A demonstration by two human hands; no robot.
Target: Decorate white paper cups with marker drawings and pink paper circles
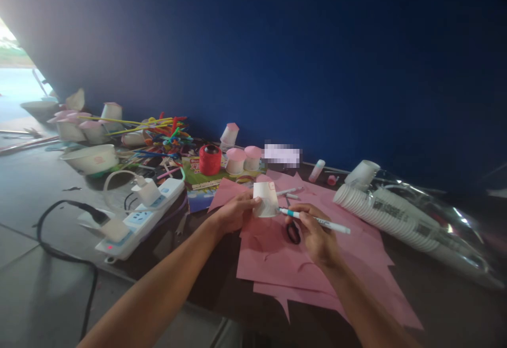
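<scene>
My left hand grips a white paper cup from its left side, over the pink sheets. The cup is turned bottom up, and a small red outline shows near its top right. My right hand is closed around a white marker with a teal band. The marker's tip is at the cup's lower right edge; whether it touches is too small to tell. Below the marker, the dark scissors handle lies on the pink paper, partly hidden by my right hand.
At left is a power strip with plugs and a black cable. Behind stand a red yarn spool, pink-topped cups and pipe cleaners. A glue stick and bagged paper cups are at right. A dark blue wall rises behind.
</scene>
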